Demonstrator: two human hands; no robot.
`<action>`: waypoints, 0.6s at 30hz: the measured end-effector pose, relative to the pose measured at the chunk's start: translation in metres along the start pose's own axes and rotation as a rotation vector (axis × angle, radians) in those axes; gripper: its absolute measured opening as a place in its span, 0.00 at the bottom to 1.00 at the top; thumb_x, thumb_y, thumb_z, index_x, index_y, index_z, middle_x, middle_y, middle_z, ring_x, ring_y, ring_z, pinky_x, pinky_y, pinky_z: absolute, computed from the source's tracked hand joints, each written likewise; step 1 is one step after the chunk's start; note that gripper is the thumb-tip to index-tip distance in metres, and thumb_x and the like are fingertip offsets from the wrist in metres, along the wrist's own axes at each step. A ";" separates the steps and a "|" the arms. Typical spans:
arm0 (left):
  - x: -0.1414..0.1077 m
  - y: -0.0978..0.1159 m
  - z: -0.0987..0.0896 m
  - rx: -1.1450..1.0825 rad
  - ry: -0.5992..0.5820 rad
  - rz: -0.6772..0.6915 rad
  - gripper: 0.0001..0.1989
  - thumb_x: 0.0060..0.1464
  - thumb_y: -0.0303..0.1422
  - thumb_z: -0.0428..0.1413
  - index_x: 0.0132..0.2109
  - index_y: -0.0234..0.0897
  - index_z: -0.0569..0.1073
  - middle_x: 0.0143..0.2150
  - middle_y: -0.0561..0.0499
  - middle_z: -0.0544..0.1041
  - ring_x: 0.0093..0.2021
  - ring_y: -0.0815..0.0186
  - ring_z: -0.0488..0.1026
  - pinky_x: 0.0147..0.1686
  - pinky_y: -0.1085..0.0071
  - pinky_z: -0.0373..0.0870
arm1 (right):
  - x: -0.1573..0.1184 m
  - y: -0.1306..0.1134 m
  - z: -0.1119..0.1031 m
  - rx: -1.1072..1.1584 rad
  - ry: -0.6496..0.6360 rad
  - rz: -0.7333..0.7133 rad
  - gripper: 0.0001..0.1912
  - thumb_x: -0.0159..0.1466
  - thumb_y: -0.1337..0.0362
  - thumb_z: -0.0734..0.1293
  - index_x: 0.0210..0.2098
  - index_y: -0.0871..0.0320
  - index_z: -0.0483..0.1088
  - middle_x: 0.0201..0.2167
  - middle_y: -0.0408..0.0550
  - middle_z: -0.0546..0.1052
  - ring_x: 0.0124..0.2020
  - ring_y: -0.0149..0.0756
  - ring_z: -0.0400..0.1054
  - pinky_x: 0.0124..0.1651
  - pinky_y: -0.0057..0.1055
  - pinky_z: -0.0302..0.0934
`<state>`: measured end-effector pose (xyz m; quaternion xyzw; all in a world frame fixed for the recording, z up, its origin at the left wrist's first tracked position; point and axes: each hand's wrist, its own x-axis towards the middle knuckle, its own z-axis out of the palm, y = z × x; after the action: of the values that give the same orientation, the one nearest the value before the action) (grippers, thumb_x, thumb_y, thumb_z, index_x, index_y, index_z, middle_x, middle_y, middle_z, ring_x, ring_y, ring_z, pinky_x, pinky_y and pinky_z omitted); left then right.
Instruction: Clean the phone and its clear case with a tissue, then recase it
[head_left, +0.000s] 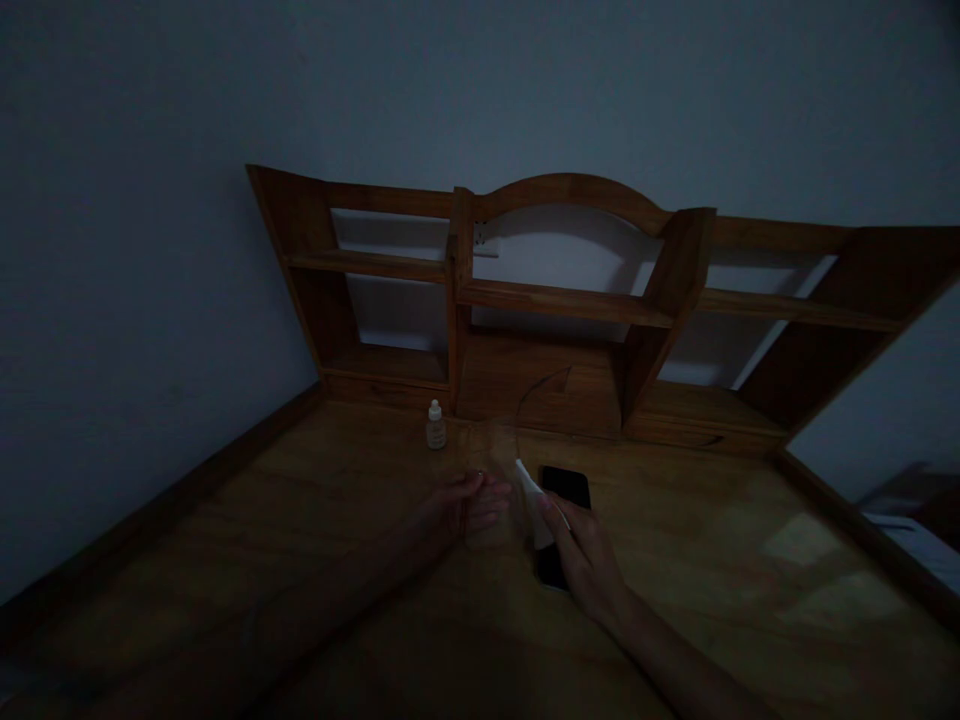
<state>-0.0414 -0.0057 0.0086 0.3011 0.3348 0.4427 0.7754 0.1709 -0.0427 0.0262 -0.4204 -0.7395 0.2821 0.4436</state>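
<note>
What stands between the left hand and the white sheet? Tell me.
Nothing distinct is visible between the left hand and the white sheet, though a faint patch by that hand is too dim to identify. The phone lies beyond that gap.

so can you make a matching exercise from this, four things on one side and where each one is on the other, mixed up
Things
1. small bottle
2. black phone
3. wall socket
4. thin white sheet

Places
A. gripped in the right hand
B. seen through an opening in the wooden shelf unit
C. upright, close to the unit's foot
D. flat on the desk, partly hidden by that hand

Pairs: 1-C, 2-D, 3-B, 4-A
</note>
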 end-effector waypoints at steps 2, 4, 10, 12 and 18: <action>0.000 0.001 0.000 0.001 0.023 0.004 0.08 0.58 0.34 0.56 0.41 0.33 0.74 0.46 0.45 0.78 0.46 0.62 0.76 0.48 0.69 0.70 | -0.001 0.001 -0.001 -0.046 -0.005 -0.016 0.19 0.71 0.58 0.55 0.35 0.59 0.73 0.28 0.45 0.75 0.29 0.36 0.69 0.33 0.29 0.60; 0.000 0.002 -0.001 -0.006 0.040 0.008 0.09 0.58 0.36 0.55 0.41 0.33 0.73 0.49 0.44 0.77 0.51 0.61 0.73 0.51 0.70 0.68 | -0.004 0.001 -0.001 -0.070 -0.040 -0.055 0.21 0.71 0.58 0.55 0.28 0.59 0.70 0.23 0.43 0.71 0.24 0.33 0.64 0.29 0.29 0.55; 0.006 0.002 -0.009 0.039 0.052 -0.066 0.15 0.57 0.41 0.56 0.44 0.34 0.72 0.53 0.42 0.74 0.47 0.62 0.75 0.42 0.71 0.71 | -0.006 0.004 -0.001 0.063 0.161 0.106 0.24 0.69 0.54 0.57 0.20 0.58 0.62 0.16 0.40 0.61 0.18 0.29 0.55 0.22 0.28 0.46; 0.007 0.000 -0.010 0.049 0.050 -0.085 0.15 0.57 0.42 0.56 0.46 0.35 0.72 0.50 0.43 0.76 0.45 0.61 0.76 0.40 0.70 0.71 | -0.001 0.006 -0.006 0.090 0.347 0.206 0.24 0.68 0.51 0.58 0.21 0.58 0.62 0.17 0.40 0.61 0.20 0.31 0.56 0.22 0.28 0.47; 0.000 -0.002 0.002 0.057 -0.057 -0.069 0.24 0.60 0.42 0.50 0.61 0.39 0.61 0.39 0.47 0.78 0.40 0.62 0.76 0.38 0.68 0.70 | 0.012 0.008 -0.015 0.017 0.506 0.227 0.25 0.69 0.49 0.54 0.40 0.62 0.73 0.31 0.49 0.76 0.36 0.43 0.69 0.39 0.34 0.63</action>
<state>-0.0386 -0.0068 0.0079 0.3240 0.3354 0.3974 0.7903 0.1844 -0.0276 0.0322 -0.5540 -0.5508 0.2221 0.5834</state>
